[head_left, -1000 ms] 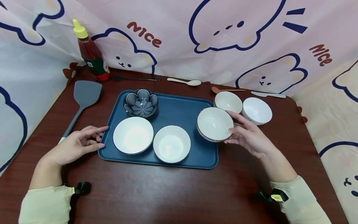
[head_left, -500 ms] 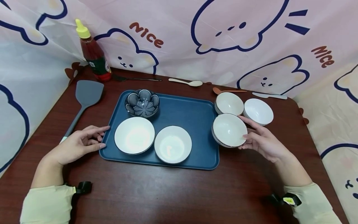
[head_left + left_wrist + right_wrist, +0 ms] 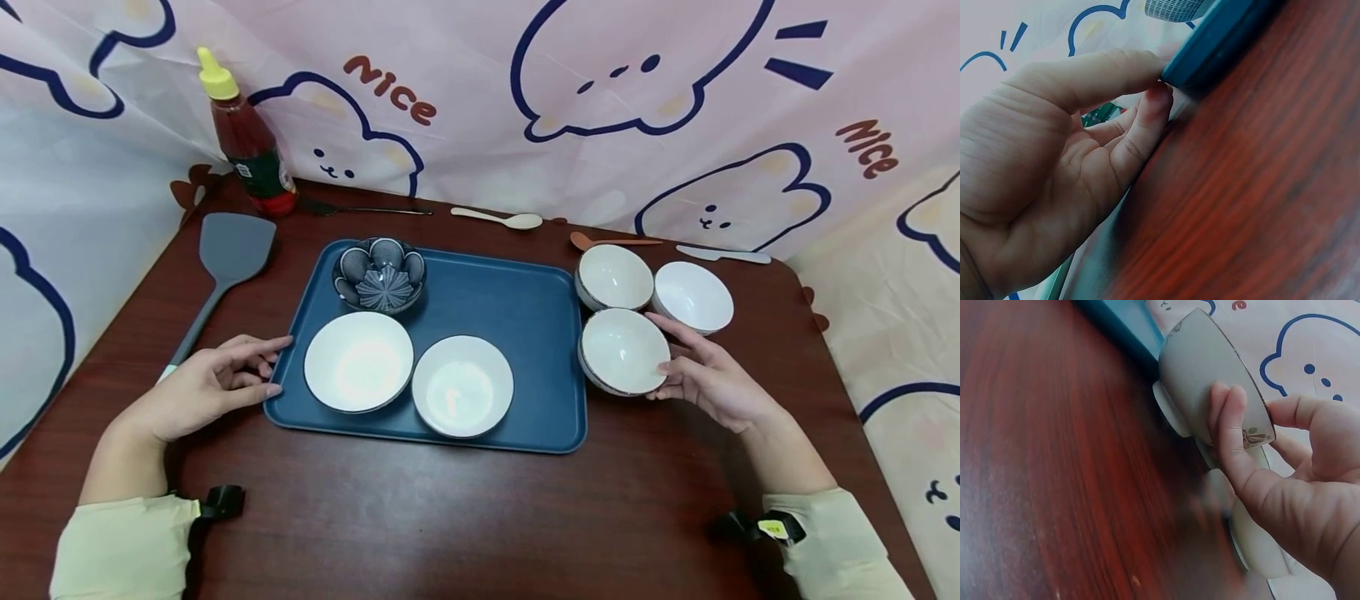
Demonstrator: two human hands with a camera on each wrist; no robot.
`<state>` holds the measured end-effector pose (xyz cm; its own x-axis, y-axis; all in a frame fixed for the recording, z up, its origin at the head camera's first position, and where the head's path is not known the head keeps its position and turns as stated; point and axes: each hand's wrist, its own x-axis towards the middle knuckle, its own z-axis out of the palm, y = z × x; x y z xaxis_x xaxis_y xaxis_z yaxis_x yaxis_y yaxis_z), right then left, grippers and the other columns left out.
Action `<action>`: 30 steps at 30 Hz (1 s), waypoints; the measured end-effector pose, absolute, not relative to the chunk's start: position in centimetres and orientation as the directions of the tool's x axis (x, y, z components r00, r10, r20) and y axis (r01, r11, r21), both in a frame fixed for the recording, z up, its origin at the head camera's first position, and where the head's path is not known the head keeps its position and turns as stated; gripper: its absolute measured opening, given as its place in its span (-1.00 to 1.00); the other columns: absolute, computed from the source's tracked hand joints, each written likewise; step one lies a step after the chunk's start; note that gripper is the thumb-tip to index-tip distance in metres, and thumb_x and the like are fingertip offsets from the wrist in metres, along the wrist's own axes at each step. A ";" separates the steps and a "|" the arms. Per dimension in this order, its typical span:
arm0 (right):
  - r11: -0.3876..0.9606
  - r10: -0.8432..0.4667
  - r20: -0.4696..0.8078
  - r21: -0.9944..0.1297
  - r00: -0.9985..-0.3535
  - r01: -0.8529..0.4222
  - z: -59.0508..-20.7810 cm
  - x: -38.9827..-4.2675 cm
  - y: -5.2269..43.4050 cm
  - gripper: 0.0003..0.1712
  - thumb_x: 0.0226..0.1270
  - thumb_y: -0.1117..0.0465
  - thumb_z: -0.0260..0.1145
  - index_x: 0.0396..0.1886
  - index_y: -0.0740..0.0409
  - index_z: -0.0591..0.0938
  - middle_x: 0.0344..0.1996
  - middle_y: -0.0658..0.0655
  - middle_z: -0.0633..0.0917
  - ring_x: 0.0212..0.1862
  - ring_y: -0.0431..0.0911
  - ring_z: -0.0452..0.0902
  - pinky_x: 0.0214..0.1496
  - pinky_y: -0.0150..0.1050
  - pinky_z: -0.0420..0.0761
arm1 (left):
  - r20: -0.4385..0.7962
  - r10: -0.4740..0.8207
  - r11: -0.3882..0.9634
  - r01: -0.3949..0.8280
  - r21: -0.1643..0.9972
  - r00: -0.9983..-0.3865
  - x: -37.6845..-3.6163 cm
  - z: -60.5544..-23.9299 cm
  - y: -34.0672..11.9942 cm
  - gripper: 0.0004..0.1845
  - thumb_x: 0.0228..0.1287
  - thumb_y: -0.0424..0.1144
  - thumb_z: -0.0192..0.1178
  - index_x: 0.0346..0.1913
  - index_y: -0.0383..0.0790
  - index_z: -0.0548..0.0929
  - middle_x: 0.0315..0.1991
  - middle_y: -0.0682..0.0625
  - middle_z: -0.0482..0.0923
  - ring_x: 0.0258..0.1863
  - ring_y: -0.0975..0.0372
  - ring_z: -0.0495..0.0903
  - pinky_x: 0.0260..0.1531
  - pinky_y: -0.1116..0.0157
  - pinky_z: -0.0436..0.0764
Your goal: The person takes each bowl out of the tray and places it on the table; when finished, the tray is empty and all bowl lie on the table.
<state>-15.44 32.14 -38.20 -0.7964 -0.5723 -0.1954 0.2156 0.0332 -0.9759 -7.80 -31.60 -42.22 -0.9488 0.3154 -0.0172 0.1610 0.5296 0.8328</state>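
- Currently, a cream rice bowl [image 3: 624,352] with a thin brown rim and a small floral print is held at its right side by the right hand [image 3: 703,377]; the grip is narrowed on the bowl wall, digits being set at the rim and on the outer surface.
- Location of the held bowl: just beyond the right edge of the blue rectangular tray [image 3: 519,317]. Whether its foot is in full contact with the desk [image 3: 450,521] cannot be told.
- Left hand [image 3: 201,390]: index finger and thumb are rested at the tray's left rim, tips spaced apart along it; the grip is fairly wide.
- On the tray, three bowls are carried: a blue-grey flower-patterned bowl [image 3: 384,283] at the far left, a wide white bowl [image 3: 358,362] in front of it, and a smaller white bowl [image 3: 462,387] to the right of that.
- Behind the held bowl, a second cream bowl [image 3: 615,277] is seen near the tray; a plain white bowl [image 3: 693,297] is placed to its right.
- Along the back, a white spoon [image 3: 521,222], a brown spoon [image 3: 581,242] and a white knife [image 3: 723,254] are laid.
- At left, a grey spatula [image 3: 234,246] is laid near an upright, yellow-capped sauce bottle [image 3: 251,142].
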 end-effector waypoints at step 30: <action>0.078 -0.469 -0.192 -0.981 -0.862 0.176 -38.2 -14.6 33.0 -0.31 0.56 0.42 0.00 0.59 0.15 0.07 0.08 0.01 0.65 -0.19 -0.05 0.78 -0.10 -0.18 0.73 | -0.026 0.309 0.529 0.149 0.836 -0.951 -7.8 -42.1 -31.5 -0.37 0.29 -0.39 0.32 0.41 -0.25 0.42 -0.05 0.03 0.42 -0.12 0.37 0.43 -0.25 0.57 0.56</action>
<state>-14.56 32.96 -38.18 -0.8619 -0.4694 -0.1919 0.1758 0.0784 -0.9813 -7.80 -31.50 -42.10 -0.9506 0.3093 -0.0262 0.1490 0.5288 0.8356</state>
